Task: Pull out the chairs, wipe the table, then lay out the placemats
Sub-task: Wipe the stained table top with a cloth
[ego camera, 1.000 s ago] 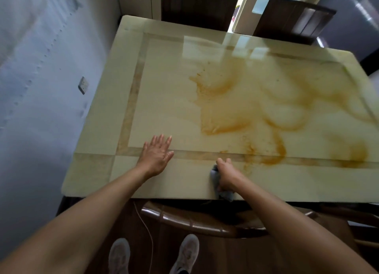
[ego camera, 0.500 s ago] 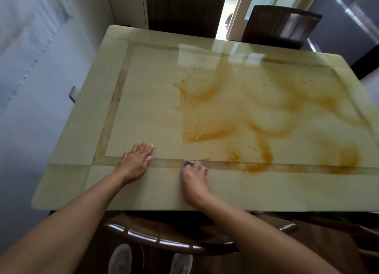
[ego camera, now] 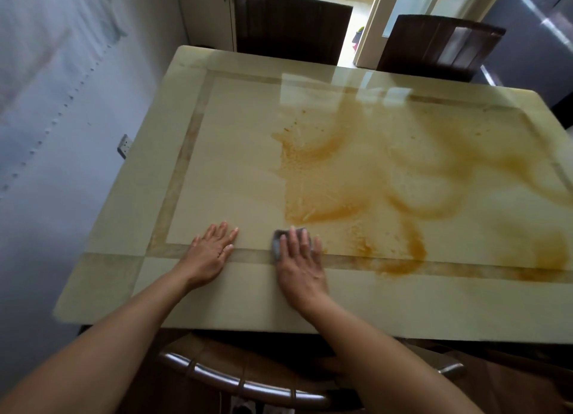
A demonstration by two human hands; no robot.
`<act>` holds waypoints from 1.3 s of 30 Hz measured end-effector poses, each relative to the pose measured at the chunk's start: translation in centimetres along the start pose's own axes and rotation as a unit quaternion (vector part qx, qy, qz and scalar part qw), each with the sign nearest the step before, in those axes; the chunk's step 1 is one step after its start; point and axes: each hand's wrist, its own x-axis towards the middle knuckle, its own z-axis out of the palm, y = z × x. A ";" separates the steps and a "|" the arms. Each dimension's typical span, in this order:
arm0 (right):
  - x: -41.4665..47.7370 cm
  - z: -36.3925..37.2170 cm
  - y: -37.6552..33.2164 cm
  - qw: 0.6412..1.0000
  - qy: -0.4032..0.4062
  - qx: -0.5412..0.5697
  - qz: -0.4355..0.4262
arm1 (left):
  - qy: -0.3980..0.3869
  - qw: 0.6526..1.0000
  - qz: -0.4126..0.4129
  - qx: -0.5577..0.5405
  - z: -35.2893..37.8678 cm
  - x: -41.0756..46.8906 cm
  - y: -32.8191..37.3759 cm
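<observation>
A glossy cream table (ego camera: 235, 153) with a tan border carries a wide orange-brown smear (ego camera: 381, 178) over its middle and right. My right hand (ego camera: 299, 258) lies flat with straight fingers on a small grey cloth (ego camera: 277, 243), pressing it onto the tan border at the smear's near left edge. The cloth shows only at the hand's left side and fingertips. My left hand (ego camera: 214, 246) rests flat and spread on the table just left of it, holding nothing. No placemats are in view.
Two dark chairs (ego camera: 291, 26) (ego camera: 437, 46) stand at the table's far side. A chair with a metal rail (ego camera: 242, 382) sits under the near edge in front of me. A grey wall (ego camera: 62, 134) with a socket runs along the table's left side.
My right hand has pushed the cloth forward from the table's near edge up to the tan border, its fingers now flat over it. My left hand has stayed planted.
</observation>
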 end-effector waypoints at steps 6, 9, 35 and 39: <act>-1.0 0.6 8.0 0.981 -0.036 0.046 0.185 | 0.009 1.000 0.004 0.003 0.5 -0.1 -0.3; -1.3 0.4 8.8 0.972 -0.034 0.059 0.225 | 0.014 1.000 0.004 0.023 0.4 -0.4 -0.1; 10.3 -1.0 3.5 0.988 -0.026 0.149 0.038 | 0.078 0.996 0.009 0.052 -3.5 9.0 2.5; 9.3 -1.0 10.1 0.979 -0.045 0.138 0.141 | 0.067 0.995 -0.005 0.070 -3.3 9.9 2.6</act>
